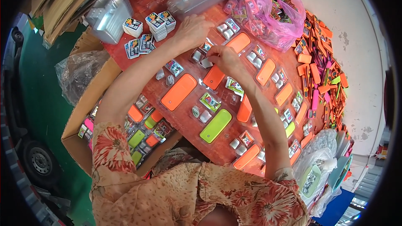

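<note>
At least eight orange cases [179, 92] and at least two green cases [215, 126] show; far left, one nested stack of clear trays [109, 21] and at least four card piles [155, 24]; far right, one pink bag [273, 41]; left, one cardboard box [97, 84] and one large wheel [41, 161].

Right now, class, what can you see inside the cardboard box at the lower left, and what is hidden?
The cardboard box holds orange cases, green cases and pink pieces. Whatever lies beneath them is covered, and the person's left sleeve hides part of the inside.
</note>
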Action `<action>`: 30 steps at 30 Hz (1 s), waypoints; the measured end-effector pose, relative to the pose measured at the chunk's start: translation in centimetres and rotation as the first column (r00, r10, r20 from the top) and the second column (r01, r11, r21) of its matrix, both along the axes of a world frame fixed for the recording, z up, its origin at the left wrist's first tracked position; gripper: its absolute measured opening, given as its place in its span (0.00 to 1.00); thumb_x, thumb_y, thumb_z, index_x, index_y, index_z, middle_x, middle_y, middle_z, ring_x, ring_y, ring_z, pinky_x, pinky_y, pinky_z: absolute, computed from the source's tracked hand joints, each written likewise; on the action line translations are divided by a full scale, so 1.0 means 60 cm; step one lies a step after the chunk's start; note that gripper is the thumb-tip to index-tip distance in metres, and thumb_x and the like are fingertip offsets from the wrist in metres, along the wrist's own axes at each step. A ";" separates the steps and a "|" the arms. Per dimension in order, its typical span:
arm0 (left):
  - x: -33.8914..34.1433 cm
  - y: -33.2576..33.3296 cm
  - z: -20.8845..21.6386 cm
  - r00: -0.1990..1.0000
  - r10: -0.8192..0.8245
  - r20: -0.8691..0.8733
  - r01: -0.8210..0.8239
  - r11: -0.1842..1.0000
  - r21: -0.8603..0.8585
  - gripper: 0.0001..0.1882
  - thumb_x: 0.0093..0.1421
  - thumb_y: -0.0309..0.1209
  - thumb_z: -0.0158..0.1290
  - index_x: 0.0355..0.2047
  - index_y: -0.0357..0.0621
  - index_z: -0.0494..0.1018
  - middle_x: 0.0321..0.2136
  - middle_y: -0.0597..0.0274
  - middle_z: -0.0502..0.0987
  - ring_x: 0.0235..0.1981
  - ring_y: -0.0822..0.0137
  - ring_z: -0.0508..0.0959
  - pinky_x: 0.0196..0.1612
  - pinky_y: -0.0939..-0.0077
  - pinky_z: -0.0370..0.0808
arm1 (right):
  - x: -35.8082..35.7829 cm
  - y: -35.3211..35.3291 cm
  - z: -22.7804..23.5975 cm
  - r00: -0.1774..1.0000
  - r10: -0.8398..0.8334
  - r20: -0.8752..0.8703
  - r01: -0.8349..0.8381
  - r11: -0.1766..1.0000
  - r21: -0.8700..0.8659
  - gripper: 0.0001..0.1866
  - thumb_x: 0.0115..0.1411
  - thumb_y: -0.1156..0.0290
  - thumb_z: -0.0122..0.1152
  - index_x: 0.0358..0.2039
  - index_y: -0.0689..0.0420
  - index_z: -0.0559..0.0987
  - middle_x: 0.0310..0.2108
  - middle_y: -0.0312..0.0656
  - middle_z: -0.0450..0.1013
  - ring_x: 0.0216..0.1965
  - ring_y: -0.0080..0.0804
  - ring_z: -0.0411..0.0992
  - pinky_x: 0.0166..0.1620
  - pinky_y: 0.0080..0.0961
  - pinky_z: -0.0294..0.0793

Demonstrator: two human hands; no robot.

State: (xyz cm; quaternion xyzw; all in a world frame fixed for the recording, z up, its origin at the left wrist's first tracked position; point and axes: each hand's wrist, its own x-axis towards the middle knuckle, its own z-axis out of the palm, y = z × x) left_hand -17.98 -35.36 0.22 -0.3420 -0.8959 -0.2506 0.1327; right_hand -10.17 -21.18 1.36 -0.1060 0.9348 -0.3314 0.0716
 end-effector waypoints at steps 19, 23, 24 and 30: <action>0.155 -0.170 0.020 0.986 0.132 0.106 -0.154 0.960 0.234 0.08 0.49 0.23 0.46 0.30 0.38 0.71 0.26 0.56 0.71 0.30 0.59 0.71 0.32 0.73 0.67 | 0.004 -0.049 -0.004 0.941 0.148 -0.305 -0.111 0.985 0.135 0.07 0.45 0.71 0.54 0.27 0.56 0.74 0.27 0.42 0.69 0.30 0.40 0.68 0.30 0.32 0.67; 0.193 -0.197 0.014 0.967 0.215 0.135 -0.244 0.935 0.256 0.07 0.49 0.24 0.46 0.30 0.39 0.71 0.26 0.57 0.71 0.31 0.59 0.71 0.33 0.71 0.67 | 0.002 -0.064 -0.021 0.944 0.115 -0.310 -0.038 0.969 0.243 0.06 0.44 0.69 0.55 0.23 0.57 0.72 0.25 0.42 0.68 0.30 0.40 0.68 0.30 0.33 0.67; 0.200 -0.201 0.007 0.965 0.238 0.110 -0.259 0.930 0.259 0.07 0.49 0.24 0.46 0.30 0.39 0.71 0.27 0.57 0.71 0.31 0.59 0.71 0.34 0.71 0.67 | 0.002 -0.070 -0.020 0.929 0.117 -0.351 0.005 0.944 0.329 0.07 0.44 0.68 0.55 0.22 0.58 0.72 0.25 0.43 0.68 0.29 0.40 0.68 0.30 0.33 0.67; 0.241 -0.196 -0.022 0.955 0.289 0.066 -0.296 0.943 0.150 0.10 0.46 0.25 0.48 0.32 0.43 0.69 0.25 0.60 0.66 0.31 0.60 0.65 0.33 0.69 0.63 | -0.002 -0.075 -0.014 0.946 0.054 -0.318 0.079 0.918 0.389 0.07 0.46 0.69 0.53 0.25 0.58 0.72 0.25 0.47 0.69 0.28 0.44 0.69 0.30 0.36 0.68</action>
